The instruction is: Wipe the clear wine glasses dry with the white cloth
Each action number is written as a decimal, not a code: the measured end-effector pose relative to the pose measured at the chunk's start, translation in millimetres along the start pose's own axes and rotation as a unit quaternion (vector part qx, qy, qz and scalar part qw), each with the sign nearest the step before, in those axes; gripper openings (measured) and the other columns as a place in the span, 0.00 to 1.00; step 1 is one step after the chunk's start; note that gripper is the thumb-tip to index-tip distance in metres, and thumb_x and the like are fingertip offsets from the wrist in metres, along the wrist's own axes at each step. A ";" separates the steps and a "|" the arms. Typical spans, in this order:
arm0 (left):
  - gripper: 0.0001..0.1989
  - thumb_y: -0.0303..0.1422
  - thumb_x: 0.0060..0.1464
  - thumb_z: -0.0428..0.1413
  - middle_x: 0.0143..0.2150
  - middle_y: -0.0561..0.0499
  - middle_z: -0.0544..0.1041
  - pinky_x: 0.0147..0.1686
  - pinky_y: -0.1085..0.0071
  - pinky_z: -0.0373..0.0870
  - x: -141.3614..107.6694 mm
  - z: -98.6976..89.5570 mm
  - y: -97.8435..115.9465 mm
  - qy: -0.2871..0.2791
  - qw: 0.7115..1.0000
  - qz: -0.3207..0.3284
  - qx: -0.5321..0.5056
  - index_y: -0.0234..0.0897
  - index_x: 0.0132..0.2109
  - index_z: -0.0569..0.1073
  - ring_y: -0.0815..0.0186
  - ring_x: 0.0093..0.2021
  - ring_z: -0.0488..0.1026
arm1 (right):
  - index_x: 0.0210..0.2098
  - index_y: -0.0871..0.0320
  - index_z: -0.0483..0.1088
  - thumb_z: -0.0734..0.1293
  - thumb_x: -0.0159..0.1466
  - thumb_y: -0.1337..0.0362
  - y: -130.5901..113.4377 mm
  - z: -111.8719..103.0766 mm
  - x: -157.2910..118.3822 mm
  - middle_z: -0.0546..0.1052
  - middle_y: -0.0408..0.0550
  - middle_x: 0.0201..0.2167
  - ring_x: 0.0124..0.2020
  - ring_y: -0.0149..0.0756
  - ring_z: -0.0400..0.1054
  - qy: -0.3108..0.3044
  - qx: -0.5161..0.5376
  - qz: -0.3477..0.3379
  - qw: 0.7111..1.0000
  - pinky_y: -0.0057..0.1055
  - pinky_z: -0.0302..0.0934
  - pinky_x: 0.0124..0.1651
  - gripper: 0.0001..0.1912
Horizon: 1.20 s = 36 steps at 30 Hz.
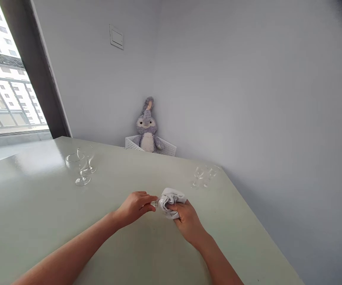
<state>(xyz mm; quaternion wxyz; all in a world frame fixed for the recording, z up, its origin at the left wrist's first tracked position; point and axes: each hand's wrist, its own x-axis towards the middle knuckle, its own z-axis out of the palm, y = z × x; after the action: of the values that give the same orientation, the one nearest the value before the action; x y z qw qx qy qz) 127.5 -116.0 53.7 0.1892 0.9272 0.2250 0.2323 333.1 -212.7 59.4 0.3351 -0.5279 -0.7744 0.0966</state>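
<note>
My left hand point(135, 208) pinches the stem end of a clear stemmed glass point(156, 204), which lies on its side above the table. A white cloth point(173, 194) is bunched at the bowl of this glass and hides most of it. My right hand point(188, 221) grips the cloth, fingers pressed into its folds. How far the cloth reaches inside the bowl I cannot tell.
Two larger stemmed glasses point(82, 180) stand upright on the pale green table point(123, 249) at the left. Small clear glasses point(199, 173) stand near the right edge by the wall point(248, 99). A plush rabbit point(147, 126) sits in a white perforated basket point(167, 148) behind the table.
</note>
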 end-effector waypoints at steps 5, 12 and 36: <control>0.17 0.44 0.53 0.48 0.25 0.53 0.68 0.28 0.77 0.58 1.7 3.2 2.2 -0.045 0.982 -0.105 -0.153 0.39 0.43 0.73 0.71 0.26 0.62 | 0.41 0.52 0.70 0.56 0.51 0.79 19.4 -2.1 -1.2 0.75 0.45 0.28 0.34 0.41 0.65 0.028 -0.128 -0.077 0.988 0.38 0.56 0.41 0.24; 0.18 0.44 0.50 0.49 0.22 0.56 0.65 0.24 0.78 0.54 2.5 9.1 5.2 -0.057 0.947 -0.193 -0.249 0.37 0.40 0.74 0.73 0.23 0.57 | 0.42 0.49 0.71 0.54 0.53 0.78 33.9 -10.0 -0.5 0.76 0.44 0.28 0.33 0.40 0.66 0.081 -0.125 -0.048 0.988 0.39 0.57 0.41 0.25; 0.13 0.36 0.59 0.43 0.21 0.51 0.69 0.26 0.72 0.56 -8.7 38.3 19.5 0.102 0.972 0.105 0.186 0.35 0.36 0.70 0.69 0.22 0.65 | 0.40 0.55 0.72 0.60 0.61 0.57 -4.1 9.7 3.6 0.74 0.49 0.43 0.44 0.40 0.66 0.148 0.195 0.132 0.960 0.35 0.59 0.46 0.14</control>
<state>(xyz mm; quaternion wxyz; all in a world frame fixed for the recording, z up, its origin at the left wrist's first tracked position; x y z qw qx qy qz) 146.8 -146.0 28.2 -0.0359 0.9360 0.1836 0.2983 323.2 -209.2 55.6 0.5270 -0.5584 -0.6053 0.2099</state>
